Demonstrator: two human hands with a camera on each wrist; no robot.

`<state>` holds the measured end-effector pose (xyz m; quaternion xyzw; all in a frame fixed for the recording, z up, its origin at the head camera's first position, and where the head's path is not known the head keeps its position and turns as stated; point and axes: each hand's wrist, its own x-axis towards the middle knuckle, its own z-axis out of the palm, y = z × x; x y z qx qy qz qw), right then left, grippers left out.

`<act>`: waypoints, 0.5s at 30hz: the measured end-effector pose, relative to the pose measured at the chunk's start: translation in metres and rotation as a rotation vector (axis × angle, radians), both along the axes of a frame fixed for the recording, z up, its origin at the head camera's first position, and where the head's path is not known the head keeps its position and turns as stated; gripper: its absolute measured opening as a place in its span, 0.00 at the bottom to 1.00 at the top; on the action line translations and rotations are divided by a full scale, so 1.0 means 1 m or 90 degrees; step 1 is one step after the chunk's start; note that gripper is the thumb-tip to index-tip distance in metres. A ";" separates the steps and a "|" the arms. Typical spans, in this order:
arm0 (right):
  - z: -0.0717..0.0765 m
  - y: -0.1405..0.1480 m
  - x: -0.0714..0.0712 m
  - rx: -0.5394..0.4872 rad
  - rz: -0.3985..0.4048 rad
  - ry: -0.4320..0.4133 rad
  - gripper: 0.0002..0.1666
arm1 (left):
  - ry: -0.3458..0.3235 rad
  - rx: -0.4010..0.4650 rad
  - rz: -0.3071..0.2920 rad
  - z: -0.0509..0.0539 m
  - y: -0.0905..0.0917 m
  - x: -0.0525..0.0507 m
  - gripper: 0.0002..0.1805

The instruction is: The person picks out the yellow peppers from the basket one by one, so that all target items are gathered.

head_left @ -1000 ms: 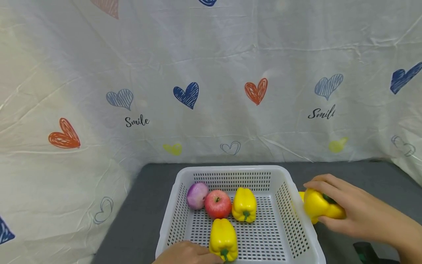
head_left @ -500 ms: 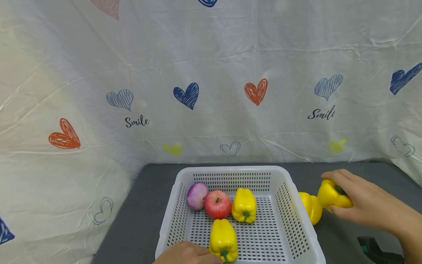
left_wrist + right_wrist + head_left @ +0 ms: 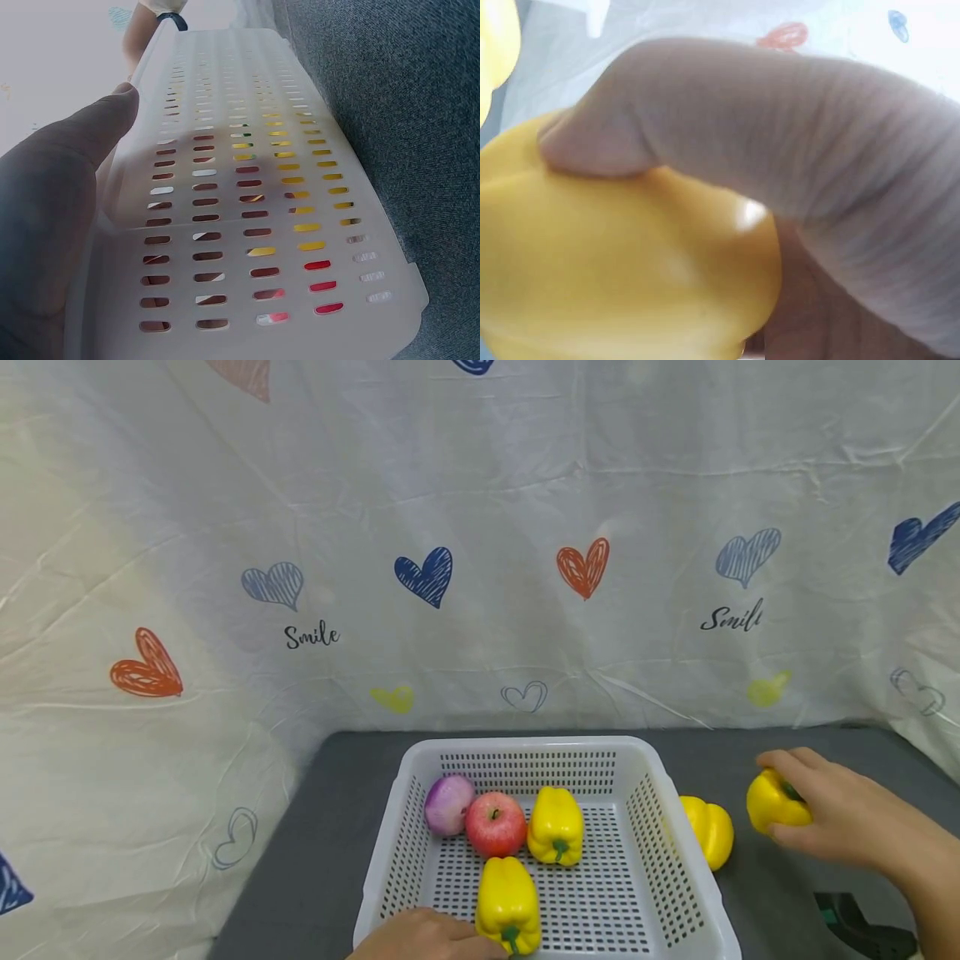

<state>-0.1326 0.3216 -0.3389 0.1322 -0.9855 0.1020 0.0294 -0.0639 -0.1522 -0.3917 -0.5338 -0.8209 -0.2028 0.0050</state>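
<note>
In the head view my right hand (image 3: 855, 810) grips a yellow bell pepper (image 3: 774, 802) right of the basket, thumb and fingers round its sides. The right wrist view shows the thumb bent across this pepper (image 3: 622, 255). Another yellow bell pepper (image 3: 709, 832) lies between it and the basket. My left hand (image 3: 431, 935) holds the near left wall of the white slotted basket (image 3: 525, 745), fingers inside. The left wrist view has the thumb (image 3: 75, 142) outside that wall. Its fingertips are close to a yellow bell pepper (image 3: 508, 902) in the basket; whether they touch cannot be told.
Inside the basket are also a purple onion (image 3: 449, 806), a red apple (image 3: 496, 824) and a further yellow bell pepper (image 3: 556, 825). A black curved object (image 3: 862, 927) is by the right forearm on the dark grey table (image 3: 300, 860). A patterned curtain (image 3: 487, 635) hangs behind.
My right hand has carried its bell pepper rightward, away from the basket and from the bell pepper beside it, which now shows fully apart. The left hand has stayed put.
</note>
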 end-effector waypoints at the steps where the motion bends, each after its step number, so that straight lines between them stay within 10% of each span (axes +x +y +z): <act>1: 0.000 0.001 -0.001 0.003 -0.006 -0.008 0.40 | 0.001 0.000 0.000 0.000 0.000 0.000 0.12; 15: -0.015 0.008 -0.015 0.001 -0.025 -0.188 0.36 | 0.003 -0.007 -0.001 0.000 0.000 0.000 0.12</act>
